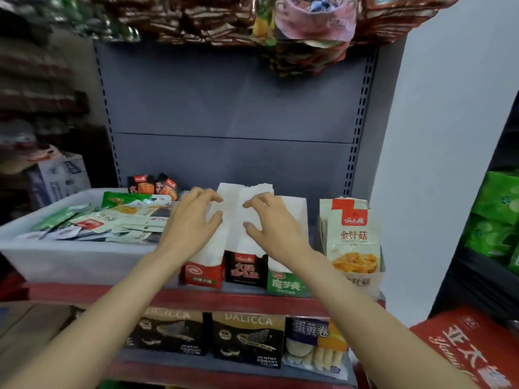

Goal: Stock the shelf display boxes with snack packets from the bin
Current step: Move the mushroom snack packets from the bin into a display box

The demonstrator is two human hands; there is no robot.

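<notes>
Three display boxes stand side by side on the shelf: a red-fronted box (200,273), a black-fronted box (245,269) and a green-fronted box (285,283). Their white flaps (234,217) stand up behind. My left hand (193,217) hovers over the red box with fingers spread and holds nothing. Over the green box, my right hand (269,220) is spread too, fingertips near the middle flap. A white bin (70,259) at the left holds several mixed snack packets (112,220).
A fourth box with orange-pictured mushroom packets (352,240) stands at the right. Two red-black packets (153,185) lean at the back. The shelf has a red front edge (196,297). Wafer boxes (247,341) sit on the shelf below. Bags hang overhead.
</notes>
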